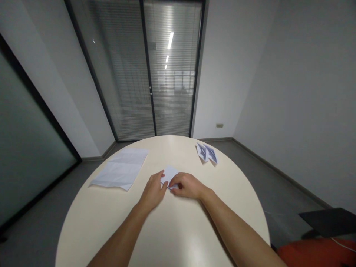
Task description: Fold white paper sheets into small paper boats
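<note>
A small folded piece of white paper [170, 172] lies on the table in front of me, partly covered by my fingers. My left hand [152, 190] holds it along the left side, with fingertips at its upper left edge and the thumb on its near corner. From the right, my right hand [189, 185] pinches the near right edge between thumb and fingers. The thumbs and fingertips of both hands almost meet at the near edge. The exact shape of the fold is hidden beneath the right hand.
A large creased white sheet [121, 168] lies on the left of the round cream table [167, 230]. Two folded printed paper pieces [206, 152] stand near the far right edge. Beyond the table is a glass partition with blinds [172, 104]. A red seat [314, 254] is at lower right.
</note>
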The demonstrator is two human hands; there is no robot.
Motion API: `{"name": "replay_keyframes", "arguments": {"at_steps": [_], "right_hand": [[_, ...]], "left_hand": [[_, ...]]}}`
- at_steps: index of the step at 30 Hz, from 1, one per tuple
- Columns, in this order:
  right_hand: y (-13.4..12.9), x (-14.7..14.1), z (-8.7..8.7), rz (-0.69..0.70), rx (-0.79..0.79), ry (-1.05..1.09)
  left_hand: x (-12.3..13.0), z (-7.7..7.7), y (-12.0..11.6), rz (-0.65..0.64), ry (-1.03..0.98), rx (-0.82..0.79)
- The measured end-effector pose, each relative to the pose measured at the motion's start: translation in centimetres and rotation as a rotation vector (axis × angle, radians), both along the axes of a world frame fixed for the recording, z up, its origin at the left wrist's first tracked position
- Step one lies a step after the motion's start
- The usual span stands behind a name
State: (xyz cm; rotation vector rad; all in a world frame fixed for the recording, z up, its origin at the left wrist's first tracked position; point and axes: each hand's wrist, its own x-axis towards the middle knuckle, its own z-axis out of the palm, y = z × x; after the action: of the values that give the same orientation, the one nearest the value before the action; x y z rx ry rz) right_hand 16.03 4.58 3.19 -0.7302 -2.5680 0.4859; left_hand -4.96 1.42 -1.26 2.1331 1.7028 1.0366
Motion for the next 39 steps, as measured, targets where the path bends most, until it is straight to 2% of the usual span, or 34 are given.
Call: {"name": "replay_keyframes", "arguments": {"at_steps": [3,9,15,23,30,39], "right_hand": [[-0.1,0.0,0.1,-0.014,-0.040,0.003],[0.3,0.2,-0.4,-0.164,-0.067,0.041],[0.8,0.6,-1.2,-0.088,-0.038,0.010],[0.4,0.8,-0.9,-0.151,-0.147,-0.191],[1.0,0.9,-1.1,-0.197,-0.143,-0.150],[1.6,0.9,-1.6,-0.208,-0.061,-0.101]], "left_hand": [[-0.2,-0.1,0.0,-0.023,0.033,0.011],[-0.4,-0.4,0.0,-0.081,0.077,0.059],[-0.3,-0.1,-0.2,-0.120,0.066,0.064],[-0.2,0.6,-0.7,-0.201,0.063,0.020],[-0.2,0.9,-0.8,-0.198,0.070,0.010],[-0.5,1.1,-0.7,-0.208,0.063,-0.008]]}}
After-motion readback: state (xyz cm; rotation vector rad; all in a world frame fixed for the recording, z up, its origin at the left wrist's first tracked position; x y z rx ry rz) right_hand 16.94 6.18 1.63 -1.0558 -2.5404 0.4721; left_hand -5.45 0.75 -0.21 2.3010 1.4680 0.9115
